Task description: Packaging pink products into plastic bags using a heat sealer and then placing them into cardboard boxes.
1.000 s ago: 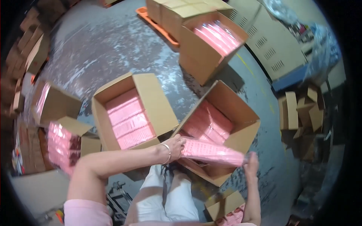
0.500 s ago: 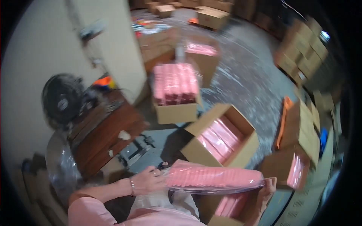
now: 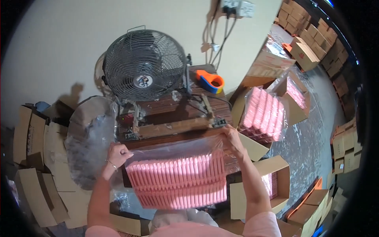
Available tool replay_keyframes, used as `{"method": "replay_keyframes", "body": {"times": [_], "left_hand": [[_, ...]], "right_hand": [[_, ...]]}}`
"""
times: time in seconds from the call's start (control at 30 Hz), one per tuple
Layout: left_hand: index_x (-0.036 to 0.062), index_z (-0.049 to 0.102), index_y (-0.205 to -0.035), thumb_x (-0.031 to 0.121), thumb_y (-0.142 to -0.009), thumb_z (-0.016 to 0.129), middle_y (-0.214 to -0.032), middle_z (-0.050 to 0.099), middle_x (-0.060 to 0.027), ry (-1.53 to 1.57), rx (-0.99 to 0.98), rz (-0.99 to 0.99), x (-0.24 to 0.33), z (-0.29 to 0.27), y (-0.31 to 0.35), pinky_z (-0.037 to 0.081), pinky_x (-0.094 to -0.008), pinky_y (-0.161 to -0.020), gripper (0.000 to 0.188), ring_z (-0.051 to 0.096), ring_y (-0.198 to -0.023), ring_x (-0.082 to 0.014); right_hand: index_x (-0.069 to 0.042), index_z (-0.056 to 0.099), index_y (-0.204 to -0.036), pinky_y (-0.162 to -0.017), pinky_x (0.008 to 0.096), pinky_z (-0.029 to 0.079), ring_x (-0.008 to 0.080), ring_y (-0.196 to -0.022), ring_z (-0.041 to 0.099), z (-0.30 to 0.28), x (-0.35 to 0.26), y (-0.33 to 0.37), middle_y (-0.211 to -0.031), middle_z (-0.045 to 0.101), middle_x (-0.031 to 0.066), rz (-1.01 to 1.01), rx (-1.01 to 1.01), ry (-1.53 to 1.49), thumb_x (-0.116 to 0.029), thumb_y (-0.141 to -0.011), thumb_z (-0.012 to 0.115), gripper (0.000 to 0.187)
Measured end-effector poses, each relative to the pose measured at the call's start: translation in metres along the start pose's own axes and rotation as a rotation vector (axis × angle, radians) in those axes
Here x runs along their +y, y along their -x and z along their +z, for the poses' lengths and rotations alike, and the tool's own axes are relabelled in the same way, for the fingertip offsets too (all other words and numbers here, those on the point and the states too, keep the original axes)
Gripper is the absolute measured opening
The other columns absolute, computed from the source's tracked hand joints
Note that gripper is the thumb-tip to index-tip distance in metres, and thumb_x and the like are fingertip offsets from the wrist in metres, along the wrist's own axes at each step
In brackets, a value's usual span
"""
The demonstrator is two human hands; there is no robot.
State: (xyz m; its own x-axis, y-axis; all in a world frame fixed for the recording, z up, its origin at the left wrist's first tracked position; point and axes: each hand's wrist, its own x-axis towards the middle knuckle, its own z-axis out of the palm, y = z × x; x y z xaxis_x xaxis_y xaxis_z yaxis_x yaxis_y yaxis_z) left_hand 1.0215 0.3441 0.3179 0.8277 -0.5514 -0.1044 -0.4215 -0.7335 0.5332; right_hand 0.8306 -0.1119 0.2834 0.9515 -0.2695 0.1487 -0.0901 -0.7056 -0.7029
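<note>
A clear plastic bag [image 3: 179, 148] is stretched between my hands, holding a wide block of thin pink pieces [image 3: 177, 181] packed side by side in rows. My left hand [image 3: 118, 153] pinches the left corner of the bag's loose upper edge. At the other corner, my right hand [image 3: 233, 140] grips the same film. The pink block hangs below the hands, over the near edge of a brown wooden table [image 3: 158, 114]. Just beyond the bag's edge, a brown-wrapped bar [image 3: 173, 127] lies across the tabletop between two metal end pieces.
A black fan [image 3: 144, 67] and an orange-and-blue tape roll [image 3: 210, 81] sit on the table. Bagged pink stacks [image 3: 263, 112] rise from a carton at right, near another open carton [image 3: 282, 173]. Clear film [image 3: 92, 142] and cardboard boxes [image 3: 33, 189] stand at left.
My view has swung right to left, now facing the table and fan. The bagged pink block came along; both hands now hold the bag by its upper corners.
</note>
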Motion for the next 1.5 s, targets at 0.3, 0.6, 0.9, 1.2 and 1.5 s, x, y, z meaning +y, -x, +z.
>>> {"method": "replay_keyframes", "body": {"times": [0.3,0.6,0.9,1.2,1.5], "left_hand": [[0.0058,0.05,-0.081,0.013,-0.089,0.061,-0.066,0.056,-0.0063,1.315,0.224,-0.676,-0.047,0.058,-0.027,0.053,-0.0325,-0.054,0.015,0.055,-0.055,-0.0165],[0.0044,0.05,-0.08,0.012,-0.088,0.063,-0.068,0.058,-0.0098,1.384,0.586,-0.524,-0.091,0.036,-0.086,0.055,-0.0354,-0.056,0.017,0.058,-0.056,-0.0184],[0.0045,0.051,-0.082,0.01,-0.088,0.063,-0.073,0.061,-0.0092,1.405,0.527,-0.559,-0.079,0.026,-0.09,0.056,-0.036,-0.056,0.014,0.063,-0.063,-0.0207],[0.0019,0.054,-0.101,0.02,-0.093,0.056,-0.093,0.058,-0.0077,0.846,0.638,-0.596,-0.058,0.005,-0.08,0.046,-0.0337,-0.078,0.02,0.056,-0.087,-0.0157],[0.0021,0.047,-0.126,0.018,-0.089,0.059,-0.112,0.059,-0.0095,0.595,0.331,-0.626,0.001,0.068,0.033,0.045,-0.031,-0.088,0.043,0.056,-0.099,-0.0172]], "right_hand": [[0.002,0.063,-0.075,-0.049,0.0237,0.039,0.0065,-0.055,0.049,0.041,0.012,-0.031,-0.06,0.057,0.0014,0.584,0.103,-0.471,-0.008,-0.081,0.065,0.012],[0.002,0.067,-0.087,-0.067,0.0269,0.048,0.0136,-0.071,0.06,0.023,-0.005,-0.099,-0.079,0.067,0.004,0.449,-0.003,-0.423,0.003,-0.081,0.059,0.01],[-0.005,0.061,-0.109,-0.088,0.0396,0.046,0.0305,-0.105,0.056,0.06,-0.038,-0.179,-0.11,0.059,0.0142,-0.578,-0.594,0.637,-0.012,-0.069,0.063,0.041],[0.003,0.058,-0.11,-0.08,0.039,0.05,0.0339,-0.094,0.059,0.073,-0.034,-0.157,-0.104,0.063,0.0161,-0.292,-0.662,0.703,-0.003,-0.063,0.059,0.047],[-0.003,0.056,-0.077,-0.062,0.0261,0.042,0.0116,-0.069,0.049,0.084,-0.114,-0.187,-0.073,0.053,0.0009,0.203,0.251,-0.422,0.005,-0.073,0.059,0.009]]}}
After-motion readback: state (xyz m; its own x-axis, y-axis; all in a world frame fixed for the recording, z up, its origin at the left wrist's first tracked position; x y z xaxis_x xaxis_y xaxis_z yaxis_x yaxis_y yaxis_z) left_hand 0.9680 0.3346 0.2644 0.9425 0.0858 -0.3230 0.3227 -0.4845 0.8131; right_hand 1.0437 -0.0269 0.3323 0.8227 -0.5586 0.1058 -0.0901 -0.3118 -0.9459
